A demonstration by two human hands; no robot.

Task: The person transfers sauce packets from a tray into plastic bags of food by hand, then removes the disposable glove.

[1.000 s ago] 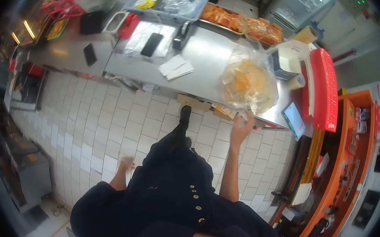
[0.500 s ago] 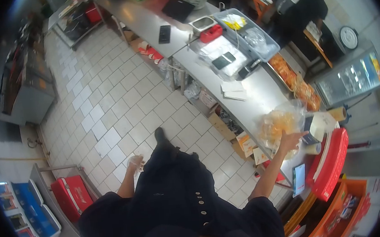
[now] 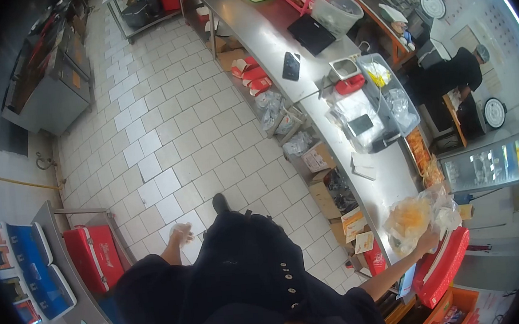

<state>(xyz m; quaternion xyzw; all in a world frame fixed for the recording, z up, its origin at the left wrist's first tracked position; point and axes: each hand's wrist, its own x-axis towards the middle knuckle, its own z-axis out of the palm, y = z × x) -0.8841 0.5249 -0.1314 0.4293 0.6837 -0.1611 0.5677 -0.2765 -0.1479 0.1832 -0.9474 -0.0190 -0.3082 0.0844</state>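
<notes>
My right hand (image 3: 428,243) is at the near end of the steel counter, its fingers closed at the edge of a clear plastic bag (image 3: 408,220) with orange-yellow contents. Loose plastic from the bag rises beyond the hand. Right beside that hand lies a long red case or lid (image 3: 443,267). My left hand (image 3: 182,233) hangs low over the tiled floor, away from the counter. Its fingers are curled, with whitish, see-through plastic about them; whether this is a glove or a held piece cannot be made out.
Along the steel counter (image 3: 390,178) are phones, a grey-blue tub (image 3: 411,108) and a food tray (image 3: 419,151). Boxes (image 3: 322,198) fill the shelf below. Left stands a red cooler (image 3: 95,258). A person in dark clothing (image 3: 449,77) works beyond the counter.
My right hand has gone from spread fingers over the bag to closed fingers at its edge. Bag plastic now covers the dark-and-white box. The view has shifted; my left hand stays low.
</notes>
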